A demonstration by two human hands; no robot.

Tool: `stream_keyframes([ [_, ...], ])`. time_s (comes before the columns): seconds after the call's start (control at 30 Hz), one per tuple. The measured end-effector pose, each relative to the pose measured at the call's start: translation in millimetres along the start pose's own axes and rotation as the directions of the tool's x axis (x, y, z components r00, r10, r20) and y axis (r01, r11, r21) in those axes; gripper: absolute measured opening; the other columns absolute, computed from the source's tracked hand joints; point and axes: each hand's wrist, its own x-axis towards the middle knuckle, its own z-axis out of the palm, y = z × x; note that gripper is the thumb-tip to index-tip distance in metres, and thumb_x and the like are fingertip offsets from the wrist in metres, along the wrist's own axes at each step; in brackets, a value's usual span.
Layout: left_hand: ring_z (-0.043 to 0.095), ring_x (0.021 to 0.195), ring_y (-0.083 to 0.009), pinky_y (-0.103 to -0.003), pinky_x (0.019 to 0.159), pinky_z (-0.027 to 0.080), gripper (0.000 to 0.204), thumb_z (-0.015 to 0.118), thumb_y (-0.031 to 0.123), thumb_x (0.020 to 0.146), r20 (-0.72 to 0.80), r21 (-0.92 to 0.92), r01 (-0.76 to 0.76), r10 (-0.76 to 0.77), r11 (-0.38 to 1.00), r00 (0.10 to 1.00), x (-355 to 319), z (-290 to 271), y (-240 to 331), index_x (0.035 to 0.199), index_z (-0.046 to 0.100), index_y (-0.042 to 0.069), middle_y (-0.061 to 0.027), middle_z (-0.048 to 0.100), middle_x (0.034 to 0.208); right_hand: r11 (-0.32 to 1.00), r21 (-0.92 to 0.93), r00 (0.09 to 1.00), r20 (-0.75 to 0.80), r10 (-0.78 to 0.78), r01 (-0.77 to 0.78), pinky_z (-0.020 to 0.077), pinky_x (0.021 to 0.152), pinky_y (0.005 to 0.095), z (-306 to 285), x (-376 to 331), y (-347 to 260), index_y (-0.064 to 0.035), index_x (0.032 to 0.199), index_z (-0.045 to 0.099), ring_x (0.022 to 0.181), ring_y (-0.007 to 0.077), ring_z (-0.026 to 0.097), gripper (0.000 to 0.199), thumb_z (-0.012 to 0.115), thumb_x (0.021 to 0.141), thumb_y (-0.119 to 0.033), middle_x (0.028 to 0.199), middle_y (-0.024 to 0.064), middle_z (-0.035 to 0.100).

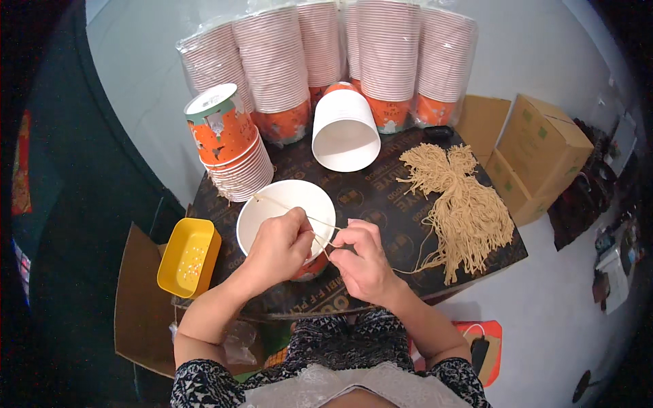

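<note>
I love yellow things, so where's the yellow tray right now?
In the head view, the yellow tray is at the left edge of the table, left of the open tub and below the upturned stack of tubs.

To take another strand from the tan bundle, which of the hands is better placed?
Probably the right hand: it is nearer the tan bundle. The left hand is farther off, over the white-lined tub. Both hands hold string, though.
</note>
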Motion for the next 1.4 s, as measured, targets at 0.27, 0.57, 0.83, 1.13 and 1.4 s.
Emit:
stream_keyframes([
  [0.27,0.066,0.068,-0.0384,-0.042,0.059,0.052,0.007,0.064,0.003,0.082,-0.047,0.116,-0.144,0.150,0.983,0.988,-10,-3,9,0.086,0.058,0.001,-0.0196,0.065,0.071,0.988,0.079,0.978,-0.155,0.142,-0.131,0.0467,0.069,0.0379,12,2,-1,-0.0030,0.089,0.062,0.076,0.0286,0.057,0.016,0.069,0.077,0.005,0.083,0.0087,0.059],
  [0.57,0.070,0.071,-0.0216,-0.031,0.055,0.055,0.012,0.068,-0.001,0.084,-0.003,0.099,-0.195,0.196,0.976,0.981,-27,-8,13,0.093,0.061,-0.001,-0.0132,0.069,0.083,0.878,0.272,0.867,-0.206,0.453,-0.394,0.0431,0.063,0.0324,30,6,-13,-0.0033,0.088,0.060,0.069,0.0195,0.054,0.013,0.067,0.080,0.005,0.075,0.0063,0.056],
  [0.83,0.070,0.069,-0.0296,-0.035,0.060,0.055,0.010,0.068,0.002,0.084,-0.047,0.016,-0.188,0.188,0.982,0.981,-22,-5,14,0.090,0.060,0.000,-0.0162,0.068,0.077,0.959,0.178,0.945,-0.204,0.255,-0.220,0.0415,0.066,0.0324,25,8,-6,-0.0022,0.087,0.062,0.069,0.0212,0.053,0.014,0.068,0.078,0.007,0.074,0.0067,0.055],
  [1.13,0.070,0.070,-0.0316,-0.036,0.061,0.055,0.008,0.065,0.001,0.086,-0.048,-0.007,-0.214,0.213,0.977,0.976,-18,-4,9,0.092,0.060,0.000,-0.0171,0.068,0.077,0.954,0.196,0.958,-0.134,0.254,-0.226,0.0419,0.069,0.0325,20,3,-7,-0.0020,0.091,0.064,0.077,0.0234,0.052,0.014,0.067,0.079,0.006,0.081,0.0074,0.055],
  [1.4,0.070,0.071,-0.0320,-0.037,0.059,0.054,0.015,0.066,0.001,0.084,-0.062,-0.061,-0.120,0.116,0.991,0.991,-17,0,10,0.096,0.056,0.000,-0.0155,0.067,0.076,0.823,0.455,0.906,-0.079,0.417,-0.339,0.0420,0.071,0.0274,25,0,-10,-0.0002,0.090,0.063,0.080,0.0166,0.052,0.001,0.063,0.089,0.000,0.085,0.0056,0.055],
])
